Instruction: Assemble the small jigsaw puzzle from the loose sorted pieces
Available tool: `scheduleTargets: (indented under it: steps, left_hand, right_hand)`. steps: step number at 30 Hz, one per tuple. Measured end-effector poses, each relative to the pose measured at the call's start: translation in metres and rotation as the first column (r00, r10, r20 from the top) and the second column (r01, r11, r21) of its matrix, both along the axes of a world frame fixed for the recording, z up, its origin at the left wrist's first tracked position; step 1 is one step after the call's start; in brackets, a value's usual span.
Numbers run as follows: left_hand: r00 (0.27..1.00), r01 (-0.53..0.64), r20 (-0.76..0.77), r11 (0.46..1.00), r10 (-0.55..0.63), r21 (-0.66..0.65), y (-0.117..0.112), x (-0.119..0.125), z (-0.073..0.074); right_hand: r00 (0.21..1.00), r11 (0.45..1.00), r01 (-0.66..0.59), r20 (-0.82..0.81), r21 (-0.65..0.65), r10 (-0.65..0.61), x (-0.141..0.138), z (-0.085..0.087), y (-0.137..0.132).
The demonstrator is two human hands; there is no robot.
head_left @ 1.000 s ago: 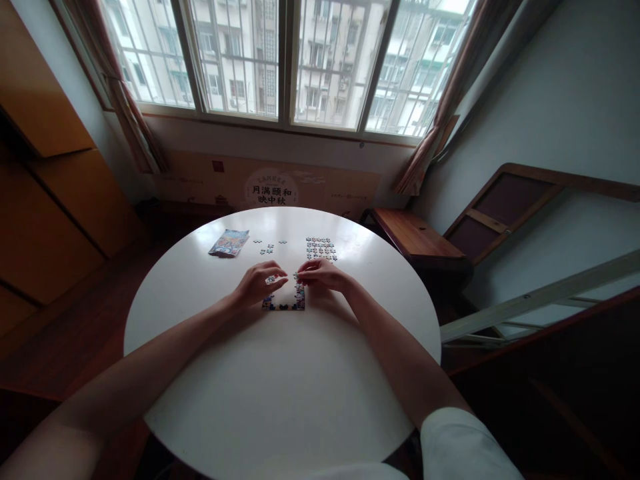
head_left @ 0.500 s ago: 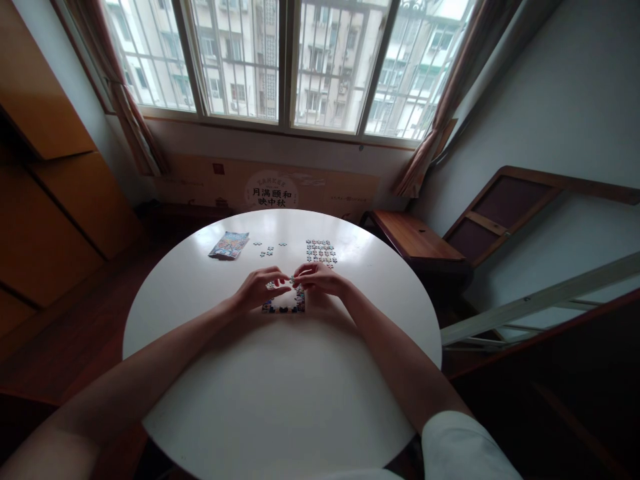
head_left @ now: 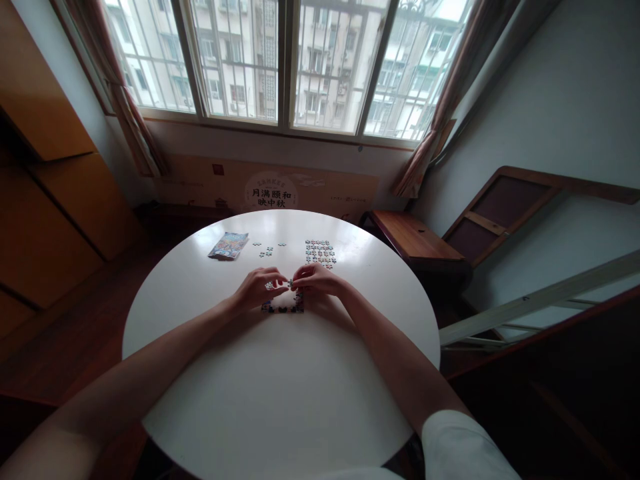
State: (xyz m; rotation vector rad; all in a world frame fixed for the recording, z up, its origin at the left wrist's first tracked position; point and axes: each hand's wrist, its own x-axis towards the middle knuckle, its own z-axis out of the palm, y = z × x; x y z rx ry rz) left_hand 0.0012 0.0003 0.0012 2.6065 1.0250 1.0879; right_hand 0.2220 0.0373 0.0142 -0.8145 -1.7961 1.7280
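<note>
Four-pane window (head_left: 287, 67): barred and bright, straight ahead of the person, so a sideways tilt of something small should catch good light.
White round table (head_left: 280, 380): bears both forearms and every jigsaw part I can see.
Left hand (head_left: 260, 285): thumb and fingers parted, curved over the left side of the jigsaw border, fingertips close to the other hand's; whether they touch anything, I cannot tell from where I stand. It would serve best as a light brace, keeping joined parts from sliding.
Right hand (head_left: 320, 279): thumb and fingertips pinched on one small piece, the wrist over the border's right side. A pinch by the edges, palm high, would leave the join in sight.
Jigsaw border (head_left: 283, 309): flat between the hands, near edge and lower sides showing, middle bare white; fingers hide much of its far part.
Patterned packet (head_left: 229, 245): flat, beyond the left hand and well apart from the border.
Grid of pieces (head_left: 323, 253): loose, in neat rows just past the right hand; a low knuckle could disturb them.
Scattered pieces (head_left: 269, 253): a handful between packet and grid.
Held piece (head_left: 291, 284): between the two hands' fingertips, near the border's far side. Judge its tabs first, then press straight down, gently.
</note>
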Motion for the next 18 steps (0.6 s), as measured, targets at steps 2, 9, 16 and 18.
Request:
scheduleTargets:
  steps: [2,9,16,18]
  left_hand:
    - [1.000,0.006,0.002,1.000,-0.006,-0.013,0.0003,-0.0002,-0.0004]
    - [1.000,-0.010,-0.002,1.000,0.011,0.019,0.0007,0.0002,-0.0001]
    - [1.000,-0.002,-0.026,0.999,0.003,0.040,0.0030,0.0000,-0.0022]
    - [1.000,-0.010,-0.016,1.000,0.010,0.026,0.0037,-0.0003,-0.0030]
  right_hand:
    - [1.000,1.000,0.001,0.005,0.012,-0.001,-0.0009,0.0000,-0.0003]
    - [0.999,0.999,0.014,0.034,0.031,-0.016,-0.0023,-0.0017,0.0003]
    - [1.000,1.000,0.019,0.015,0.020,-0.019,-0.0013,0.0005,-0.0012]
    - [1.000,0.999,0.024,0.012,0.024,-0.025,-0.0013,0.0008,-0.0014]
